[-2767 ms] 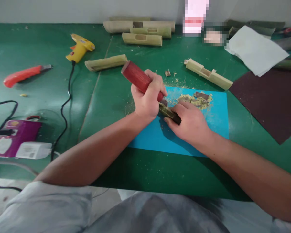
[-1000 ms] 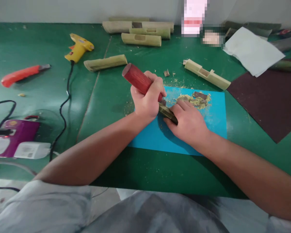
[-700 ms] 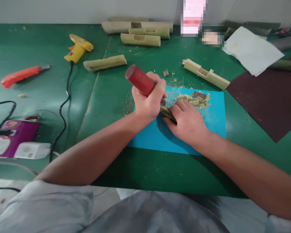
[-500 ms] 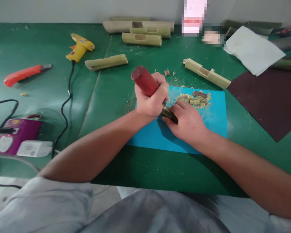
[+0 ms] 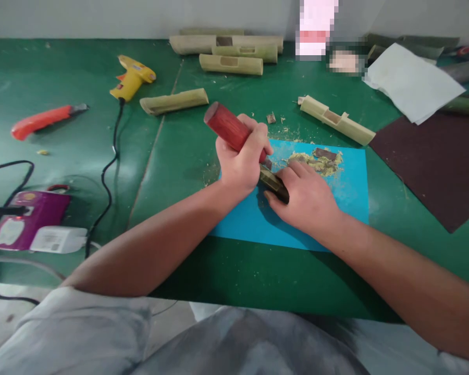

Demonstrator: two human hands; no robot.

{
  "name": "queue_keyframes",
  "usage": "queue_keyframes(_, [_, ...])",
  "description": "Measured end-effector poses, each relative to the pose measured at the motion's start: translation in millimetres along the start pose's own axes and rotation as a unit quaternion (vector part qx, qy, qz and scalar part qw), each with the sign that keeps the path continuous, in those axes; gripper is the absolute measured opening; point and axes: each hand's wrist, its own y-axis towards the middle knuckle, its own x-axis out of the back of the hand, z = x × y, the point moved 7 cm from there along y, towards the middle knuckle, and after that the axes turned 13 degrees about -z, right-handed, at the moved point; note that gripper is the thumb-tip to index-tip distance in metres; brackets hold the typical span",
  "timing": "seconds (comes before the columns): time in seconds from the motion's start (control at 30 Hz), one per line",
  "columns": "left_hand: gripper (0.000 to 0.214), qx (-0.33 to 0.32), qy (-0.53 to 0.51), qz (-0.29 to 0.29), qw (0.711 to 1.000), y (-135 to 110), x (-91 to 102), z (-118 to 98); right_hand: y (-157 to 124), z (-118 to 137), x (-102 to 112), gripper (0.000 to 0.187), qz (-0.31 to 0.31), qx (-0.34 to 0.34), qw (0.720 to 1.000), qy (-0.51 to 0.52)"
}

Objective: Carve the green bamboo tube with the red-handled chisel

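Note:
My left hand (image 5: 240,156) is wrapped round the thick red wooden handle of a carving tool (image 5: 229,126). The handle leans up and to the left, and a bit of its metal blade (image 5: 268,164) shows below the fist; the cutting tip cannot be made out. Under my right hand (image 5: 308,195), a dark greenish bamboo piece (image 5: 272,182) is gripped between thumb and fingers, its right end hidden by the palm. The blade is close to the bamboo's near-left end. Both are over a blue sheet (image 5: 242,224), where shavings (image 5: 320,164) and a brown chip (image 5: 325,153) lie.
Notched bamboo tubes (image 5: 230,64) lie at the back, another (image 5: 336,120) at right, a plain one (image 5: 175,101) at left. Left are a yellow glue gun (image 5: 131,78), a red-handled cutter (image 5: 42,121) and a purple power box (image 5: 31,213). Brown (image 5: 433,166) and white sheets (image 5: 414,83) lie right.
The red handle has tipped lower toward the left, and more of the blade and bamboo shows between my hands. The whole view has shifted slightly.

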Motion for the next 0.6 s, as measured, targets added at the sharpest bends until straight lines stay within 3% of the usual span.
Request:
queue_keyframes(0.43, [0.048, -0.004, 0.059, -0.017, 0.998, -6, 2.9, -12, -1, 2, 1, 0.007, 0.002, 0.005, 1.000, 0.015])
queue_keyframes(0.6, [0.044, -0.034, 0.008, -0.009, 0.999, -5, 0.7, -16, -1, 2, 0, 0.007, 0.006, 0.006, 1.000, 0.016])
